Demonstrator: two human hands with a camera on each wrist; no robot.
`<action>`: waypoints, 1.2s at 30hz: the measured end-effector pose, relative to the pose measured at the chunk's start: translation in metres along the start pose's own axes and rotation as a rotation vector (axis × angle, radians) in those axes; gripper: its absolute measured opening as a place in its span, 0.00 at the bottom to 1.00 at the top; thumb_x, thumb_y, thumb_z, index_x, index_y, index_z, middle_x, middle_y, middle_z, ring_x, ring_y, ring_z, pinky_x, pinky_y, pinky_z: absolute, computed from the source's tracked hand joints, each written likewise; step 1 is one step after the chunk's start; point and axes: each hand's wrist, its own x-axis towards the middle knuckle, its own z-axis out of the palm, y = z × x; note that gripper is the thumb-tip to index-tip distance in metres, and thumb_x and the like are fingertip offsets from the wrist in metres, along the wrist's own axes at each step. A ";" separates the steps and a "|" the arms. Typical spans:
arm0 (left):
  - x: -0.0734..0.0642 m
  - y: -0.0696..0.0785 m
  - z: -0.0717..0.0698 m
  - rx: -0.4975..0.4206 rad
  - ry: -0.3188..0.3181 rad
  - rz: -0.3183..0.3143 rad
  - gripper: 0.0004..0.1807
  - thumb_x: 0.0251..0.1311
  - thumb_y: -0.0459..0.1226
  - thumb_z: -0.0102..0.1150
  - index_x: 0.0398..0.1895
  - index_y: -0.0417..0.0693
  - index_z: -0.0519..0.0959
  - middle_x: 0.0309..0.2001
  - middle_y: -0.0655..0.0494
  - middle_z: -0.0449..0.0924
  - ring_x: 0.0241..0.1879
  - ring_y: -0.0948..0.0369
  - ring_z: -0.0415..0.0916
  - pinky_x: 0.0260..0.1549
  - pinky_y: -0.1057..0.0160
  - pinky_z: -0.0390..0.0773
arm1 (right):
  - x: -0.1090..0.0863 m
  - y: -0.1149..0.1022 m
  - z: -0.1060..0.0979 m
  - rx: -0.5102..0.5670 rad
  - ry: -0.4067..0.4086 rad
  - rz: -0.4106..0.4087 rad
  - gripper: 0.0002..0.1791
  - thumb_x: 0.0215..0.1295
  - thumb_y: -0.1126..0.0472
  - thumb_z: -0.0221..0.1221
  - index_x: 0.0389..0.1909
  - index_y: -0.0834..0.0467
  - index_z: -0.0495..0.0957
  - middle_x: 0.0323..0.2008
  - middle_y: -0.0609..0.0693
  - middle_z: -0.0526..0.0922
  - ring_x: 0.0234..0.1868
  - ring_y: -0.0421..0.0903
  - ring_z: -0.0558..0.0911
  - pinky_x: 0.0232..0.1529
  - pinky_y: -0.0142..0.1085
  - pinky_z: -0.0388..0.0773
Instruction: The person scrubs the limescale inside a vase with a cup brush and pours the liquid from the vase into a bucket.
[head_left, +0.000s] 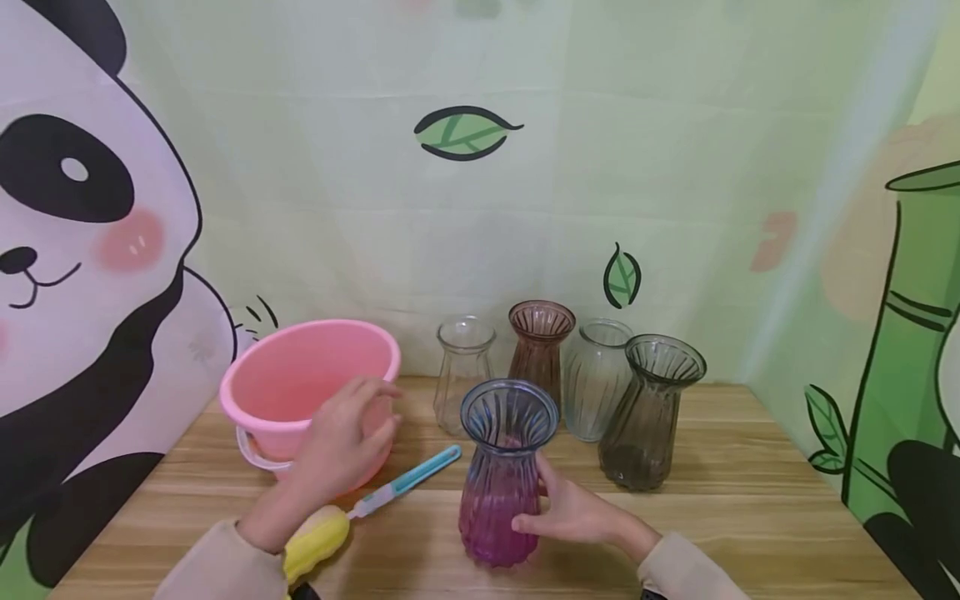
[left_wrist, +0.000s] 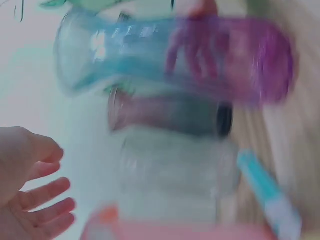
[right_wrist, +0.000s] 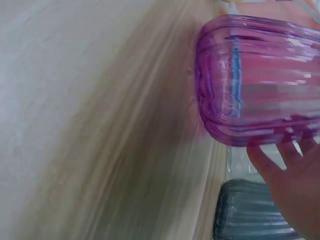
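Note:
A ribbed glass vase (head_left: 501,475), blue at the flared mouth and purple at the base, stands upright on the wooden table (head_left: 750,533) near the front. My right hand (head_left: 547,500) grips its lower body from the right, thumb behind and fingers in front. The right wrist view shows that purple base (right_wrist: 260,80) against my palm (right_wrist: 295,185). My left hand (head_left: 375,412) hovers with relaxed, spread fingers just in front of a pink bucket (head_left: 300,375), holding nothing. Under it lies a bottle brush (head_left: 408,482) with a yellow sponge head. The left wrist view is blurred; my left hand (left_wrist: 35,195) shows there with straight fingers.
Several more glass vases stand behind: a clear one (head_left: 463,367), a brown one (head_left: 540,346), a clear ribbed one (head_left: 596,379) and a grey one (head_left: 651,412). A panda-print wall closes the back and sides. Bare wood lies to the right of the grey vase.

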 end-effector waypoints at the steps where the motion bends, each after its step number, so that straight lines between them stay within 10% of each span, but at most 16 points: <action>1: -0.001 -0.007 -0.008 0.033 0.026 0.007 0.14 0.49 0.32 0.62 0.41 0.45 0.77 0.41 0.51 0.78 0.39 0.55 0.75 0.39 0.54 0.77 | 0.000 0.000 0.001 0.007 0.008 -0.004 0.52 0.53 0.52 0.64 0.70 0.54 0.40 0.63 0.61 0.65 0.61 0.57 0.68 0.58 0.48 0.68; 8: -0.006 -0.060 -0.053 0.150 0.111 -0.125 0.16 0.50 0.30 0.61 0.44 0.38 0.74 0.43 0.39 0.74 0.44 0.42 0.71 0.40 0.42 0.72 | 0.008 0.002 0.013 0.093 0.079 -0.065 0.52 0.46 0.57 0.70 0.67 0.50 0.45 0.60 0.54 0.68 0.58 0.50 0.72 0.58 0.41 0.67; 16: -0.016 -0.107 -0.085 0.072 0.008 -0.467 0.27 0.61 0.43 0.50 0.59 0.33 0.65 0.55 0.29 0.66 0.52 0.34 0.64 0.43 0.34 0.68 | 0.012 0.002 0.019 0.101 0.135 -0.089 0.53 0.42 0.58 0.71 0.67 0.52 0.47 0.58 0.54 0.70 0.57 0.51 0.73 0.57 0.42 0.67; 22: -0.021 -0.126 -0.090 -0.007 -0.041 -0.603 0.31 0.62 0.45 0.47 0.61 0.30 0.61 0.56 0.27 0.66 0.50 0.34 0.70 0.41 0.41 0.74 | 0.013 0.002 0.022 0.081 0.163 -0.070 0.53 0.42 0.55 0.71 0.66 0.52 0.47 0.57 0.54 0.70 0.56 0.50 0.73 0.57 0.45 0.68; 31: -0.019 -0.143 -0.090 -0.483 -0.099 -0.829 0.35 0.65 0.43 0.45 0.67 0.28 0.49 0.61 0.27 0.58 0.32 0.75 0.75 0.37 0.67 0.79 | 0.024 -0.011 0.027 -0.102 0.291 -0.052 0.52 0.38 0.48 0.72 0.64 0.50 0.52 0.52 0.52 0.74 0.51 0.48 0.76 0.51 0.46 0.71; 36: -0.020 -0.145 -0.089 -0.582 -0.104 -0.892 0.36 0.65 0.43 0.45 0.68 0.31 0.47 0.63 0.30 0.56 0.31 0.78 0.74 0.38 0.69 0.79 | 0.038 -0.023 0.025 -0.363 0.409 -0.114 0.52 0.32 0.46 0.73 0.61 0.54 0.59 0.49 0.51 0.74 0.49 0.47 0.74 0.48 0.44 0.72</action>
